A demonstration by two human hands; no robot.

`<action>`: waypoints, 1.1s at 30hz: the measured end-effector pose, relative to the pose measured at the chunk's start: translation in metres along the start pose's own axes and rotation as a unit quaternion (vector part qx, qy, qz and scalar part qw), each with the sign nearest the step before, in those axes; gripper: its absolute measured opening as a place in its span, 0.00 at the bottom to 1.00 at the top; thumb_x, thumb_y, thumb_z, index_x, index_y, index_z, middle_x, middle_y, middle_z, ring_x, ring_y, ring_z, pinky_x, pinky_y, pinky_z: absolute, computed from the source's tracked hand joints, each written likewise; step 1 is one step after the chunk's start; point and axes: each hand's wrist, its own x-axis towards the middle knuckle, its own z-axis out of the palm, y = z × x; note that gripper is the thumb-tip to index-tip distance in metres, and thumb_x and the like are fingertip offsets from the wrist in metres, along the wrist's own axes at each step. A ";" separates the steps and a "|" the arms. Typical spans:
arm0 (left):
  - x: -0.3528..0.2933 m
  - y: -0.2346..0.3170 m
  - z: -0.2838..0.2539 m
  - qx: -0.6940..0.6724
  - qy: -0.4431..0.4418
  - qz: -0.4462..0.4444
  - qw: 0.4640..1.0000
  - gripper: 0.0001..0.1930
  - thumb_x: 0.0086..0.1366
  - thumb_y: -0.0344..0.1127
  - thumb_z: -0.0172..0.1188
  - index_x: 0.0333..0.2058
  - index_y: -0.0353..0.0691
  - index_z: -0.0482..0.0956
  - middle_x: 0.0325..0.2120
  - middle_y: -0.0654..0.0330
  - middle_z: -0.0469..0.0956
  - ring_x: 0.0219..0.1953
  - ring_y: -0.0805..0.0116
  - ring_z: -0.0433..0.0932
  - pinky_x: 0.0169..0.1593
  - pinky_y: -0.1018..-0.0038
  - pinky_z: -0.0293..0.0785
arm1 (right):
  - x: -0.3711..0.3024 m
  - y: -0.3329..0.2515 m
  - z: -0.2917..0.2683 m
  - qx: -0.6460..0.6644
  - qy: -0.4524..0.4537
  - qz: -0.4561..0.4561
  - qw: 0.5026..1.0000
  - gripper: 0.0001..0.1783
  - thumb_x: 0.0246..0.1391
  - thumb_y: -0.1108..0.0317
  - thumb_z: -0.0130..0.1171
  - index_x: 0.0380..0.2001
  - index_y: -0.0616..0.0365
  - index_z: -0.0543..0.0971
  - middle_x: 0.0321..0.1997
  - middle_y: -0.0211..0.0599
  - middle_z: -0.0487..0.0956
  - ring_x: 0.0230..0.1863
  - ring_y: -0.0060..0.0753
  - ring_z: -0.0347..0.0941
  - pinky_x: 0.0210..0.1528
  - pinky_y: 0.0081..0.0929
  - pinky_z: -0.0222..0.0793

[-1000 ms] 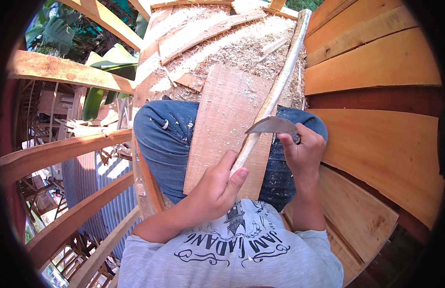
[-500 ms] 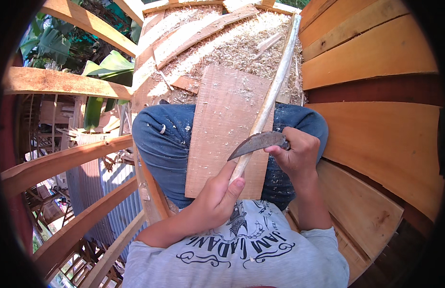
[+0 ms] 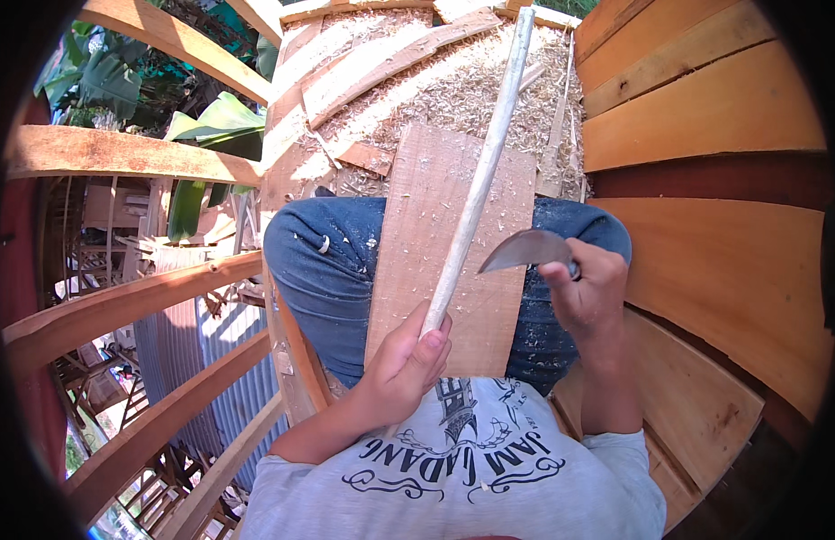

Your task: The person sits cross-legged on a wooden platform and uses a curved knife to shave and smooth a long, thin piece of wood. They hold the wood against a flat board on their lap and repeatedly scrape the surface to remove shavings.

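A long pale wooden stick [image 3: 479, 193] slants up and away over my lap, its near end gripped in my left hand [image 3: 405, 364]. In my right hand [image 3: 590, 292] is a knife with a short, curved, dark grey blade [image 3: 528, 248]; its handle is mostly hidden by my fingers. The blade points left, a little apart from the stick. Across my thighs lies a flat wooden board [image 3: 417, 229], with small shavings scattered on it.
Wood shavings [image 3: 408, 112] cover the floor ahead, with a long curved plank [image 3: 390, 67] among them. Orange-brown boards [image 3: 705, 261] wall the right side. Wooden railing bars [image 3: 130, 306] run along the left, with corrugated metal sheeting [image 3: 228, 360] below.
The knife blade has come off the stick and moved right with my right hand. The stick's far end has swung left, and its surface looks turned.
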 end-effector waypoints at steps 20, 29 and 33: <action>-0.010 -0.005 -0.003 0.084 -0.024 -0.009 0.996 0.22 0.69 0.55 0.41 0.36 0.38 0.59 0.16 0.68 0.57 0.15 0.84 0.52 0.18 0.85 0.49 | 0.044 0.036 -0.012 0.005 0.092 0.180 0.979 0.37 0.49 0.34 0.54 0.14 0.63 0.71 0.09 0.42 0.67 0.15 0.49 0.67 0.20 0.38 0.61; -0.003 -0.003 0.001 0.265 0.022 0.015 0.964 0.20 0.71 0.52 0.36 0.35 0.37 0.60 0.20 0.67 0.58 0.19 0.84 0.55 0.21 0.84 0.53 | 0.015 0.014 0.011 -0.079 0.032 0.054 0.995 0.36 0.50 0.35 0.54 0.13 0.62 0.70 0.10 0.44 0.67 0.16 0.49 0.69 0.20 0.37 0.63; -0.010 -0.001 -0.004 0.245 -0.006 0.004 0.969 0.20 0.71 0.51 0.37 0.34 0.37 0.60 0.21 0.67 0.59 0.19 0.83 0.55 0.22 0.83 0.53 | 0.040 0.051 -0.019 -0.047 0.105 0.208 0.971 0.35 0.54 0.37 0.51 0.16 0.64 0.73 0.12 0.47 0.69 0.17 0.50 0.69 0.20 0.37 0.62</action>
